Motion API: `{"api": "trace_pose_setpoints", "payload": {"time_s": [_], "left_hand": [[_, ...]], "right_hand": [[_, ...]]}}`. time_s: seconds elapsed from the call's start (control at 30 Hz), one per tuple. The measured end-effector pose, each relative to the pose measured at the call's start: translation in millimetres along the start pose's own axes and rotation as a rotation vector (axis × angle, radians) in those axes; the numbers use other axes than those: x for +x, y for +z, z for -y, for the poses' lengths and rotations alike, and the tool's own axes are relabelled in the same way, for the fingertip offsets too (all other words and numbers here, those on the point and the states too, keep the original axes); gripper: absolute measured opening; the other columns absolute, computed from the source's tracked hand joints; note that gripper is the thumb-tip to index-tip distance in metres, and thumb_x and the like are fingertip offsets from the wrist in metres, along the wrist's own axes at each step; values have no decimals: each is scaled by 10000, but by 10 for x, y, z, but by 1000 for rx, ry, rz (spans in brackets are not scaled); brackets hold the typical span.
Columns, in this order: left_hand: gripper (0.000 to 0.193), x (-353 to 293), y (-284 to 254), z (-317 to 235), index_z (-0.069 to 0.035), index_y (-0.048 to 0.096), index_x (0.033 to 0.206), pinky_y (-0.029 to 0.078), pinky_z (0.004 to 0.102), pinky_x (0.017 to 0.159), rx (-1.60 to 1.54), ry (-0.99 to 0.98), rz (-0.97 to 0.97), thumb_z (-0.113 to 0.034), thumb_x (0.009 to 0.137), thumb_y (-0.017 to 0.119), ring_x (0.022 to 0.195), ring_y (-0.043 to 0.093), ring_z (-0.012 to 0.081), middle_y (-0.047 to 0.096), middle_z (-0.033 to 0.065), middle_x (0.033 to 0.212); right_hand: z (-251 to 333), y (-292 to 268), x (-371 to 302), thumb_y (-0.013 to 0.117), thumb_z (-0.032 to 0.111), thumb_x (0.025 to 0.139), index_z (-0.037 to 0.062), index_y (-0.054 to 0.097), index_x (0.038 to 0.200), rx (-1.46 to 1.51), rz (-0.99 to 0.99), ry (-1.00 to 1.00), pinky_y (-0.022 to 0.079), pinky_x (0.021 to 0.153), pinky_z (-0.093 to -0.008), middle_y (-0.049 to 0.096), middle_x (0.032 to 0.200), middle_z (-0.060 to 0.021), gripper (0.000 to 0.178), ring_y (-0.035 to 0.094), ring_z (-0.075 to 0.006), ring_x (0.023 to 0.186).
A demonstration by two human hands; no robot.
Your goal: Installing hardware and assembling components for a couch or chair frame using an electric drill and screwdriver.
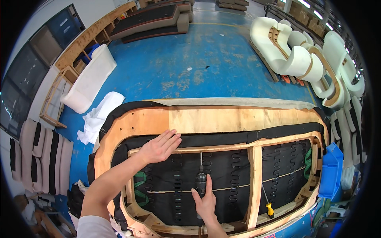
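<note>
A wooden sofa frame [139, 121] lies before me, with black fabric [190, 140] along its inner rail and wavy springs [234, 174] across the black backing. My left hand [158, 148] lies flat, fingers together and stretched out, on the fabric and upper inner rail. My right hand [206, 204] is wrapped round a black inline power screwdriver [201, 183]. Its long thin bit points away from me and meets the inner rail to the right of my left hand. Whether a screw sits at its tip is too small to tell. A yellow-handled screwdriver [270, 210] leans inside the frame's right bay.
A blue plastic bin [331, 170] stands at the frame's right side. White foam-covered sofa shells [285, 47] rest on pallets at far right. White cloth [101, 115] lies on the blue floor to the left, near stacked beige cushions [51, 158]. Dark sofa parts [151, 22] sit farther back.
</note>
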State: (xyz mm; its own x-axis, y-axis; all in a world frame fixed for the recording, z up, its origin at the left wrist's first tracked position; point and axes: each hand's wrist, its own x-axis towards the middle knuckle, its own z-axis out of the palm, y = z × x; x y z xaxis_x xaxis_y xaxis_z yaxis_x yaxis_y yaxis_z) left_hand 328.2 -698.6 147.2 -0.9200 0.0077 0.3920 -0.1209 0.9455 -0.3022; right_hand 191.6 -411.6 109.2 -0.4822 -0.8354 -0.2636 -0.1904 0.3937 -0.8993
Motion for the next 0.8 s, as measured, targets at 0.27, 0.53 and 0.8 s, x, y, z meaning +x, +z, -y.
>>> {"api": "trace_pose_setpoints", "payload": {"time_s": [0.27, 0.53, 0.8], "left_hand": [[403, -7, -5, -1, 48, 676, 1264, 501, 469, 1143, -1, -2, 3, -107, 896, 620, 1315, 625, 351, 671, 179, 1363], [401, -6, 15, 21, 39, 680, 1262, 495, 466, 1144, 37, 18, 1, -133, 903, 639, 1313, 627, 348, 667, 177, 1372], [396, -14, 9, 29, 37, 684, 1251, 508, 454, 1134, -6, 6, -10, -123, 892, 636, 1304, 636, 339, 677, 178, 1354]], "right_hand": [[22, 9, 32, 720, 268, 980, 98, 200, 1655, -6, 10, 27, 561, 936, -482, 643, 1302, -340, 869, 674, -499, 1137], [-52, 56, 69, 724, 208, 972, 100, 216, 1650, -85, -72, -94, 572, 862, -429, 720, 1160, -259, 854, 733, -430, 1011], [7, 27, 80, 721, 294, 978, 91, 199, 1654, -46, -3, -12, 553, 953, -502, 605, 1348, -361, 878, 643, -523, 1182]]}}
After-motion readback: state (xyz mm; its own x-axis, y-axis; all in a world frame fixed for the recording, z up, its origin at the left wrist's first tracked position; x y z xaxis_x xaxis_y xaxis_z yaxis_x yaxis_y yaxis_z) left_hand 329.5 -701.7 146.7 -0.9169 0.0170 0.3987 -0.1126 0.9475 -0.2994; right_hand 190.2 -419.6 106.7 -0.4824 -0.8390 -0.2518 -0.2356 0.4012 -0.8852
